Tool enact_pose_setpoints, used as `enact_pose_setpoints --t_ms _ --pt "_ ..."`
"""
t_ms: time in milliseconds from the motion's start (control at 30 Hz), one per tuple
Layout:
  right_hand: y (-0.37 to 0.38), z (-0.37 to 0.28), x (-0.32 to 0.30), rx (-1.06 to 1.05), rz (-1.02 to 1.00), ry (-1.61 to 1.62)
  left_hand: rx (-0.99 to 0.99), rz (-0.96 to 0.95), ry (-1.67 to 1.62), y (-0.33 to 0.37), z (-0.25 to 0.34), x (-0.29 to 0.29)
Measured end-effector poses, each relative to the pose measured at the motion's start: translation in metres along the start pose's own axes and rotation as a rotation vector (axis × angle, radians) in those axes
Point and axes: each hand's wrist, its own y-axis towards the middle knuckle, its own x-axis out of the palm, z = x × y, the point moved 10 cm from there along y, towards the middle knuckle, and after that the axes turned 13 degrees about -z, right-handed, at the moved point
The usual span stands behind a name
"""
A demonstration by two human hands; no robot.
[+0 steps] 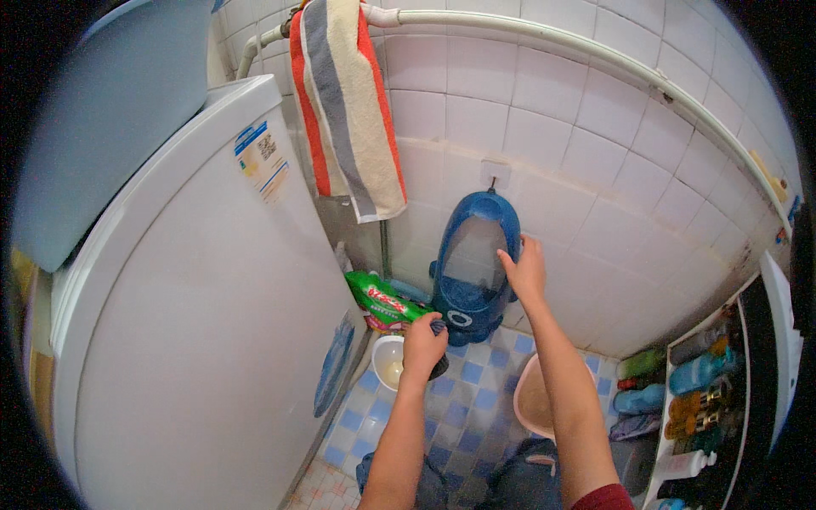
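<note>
A blue child's urinal [476, 293] with a pale grey inner bowl hangs from a hook on the tiled wall. My right hand [525, 268] grips its right rim, thumb toward the bowl and fingers along the outer side. Just below and left of it, my left hand [422, 344] is closed around a dark, rough-looking thing [439, 367], perhaps a scrub brush; most of it is hidden by the hand. Beside that hand stands a white bowl [387, 361] with something pale inside. Behind it lies a green plastic packet [378, 297].
A white appliance [204, 280] fills the left side. Above hangs a striped towel [344, 102] on a pipe [510, 25]. A pink basin [534, 395] sits on the blue-and-white floor [467, 408]. At right, a shelf [671, 463] holds several bottles.
</note>
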Motion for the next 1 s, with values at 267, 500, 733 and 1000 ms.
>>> enact_pose_setpoints --t_ms 267,500,733,1000 --pt "0.024 0.014 0.03 0.159 -0.226 -0.048 0.028 -0.002 -0.003 0.011 0.008 0.023" --pt "0.036 0.01 0.035 0.084 -0.232 -0.089 0.063 0.008 -0.013 0.016 0.015 0.028" --pt "0.038 0.008 0.025 0.111 -0.279 -0.137 0.052 0.024 -0.038 0.015 0.018 0.028" --pt "0.048 0.006 0.007 0.11 -0.357 -0.238 0.046 -0.023 -0.038 0.014 0.02 0.033"
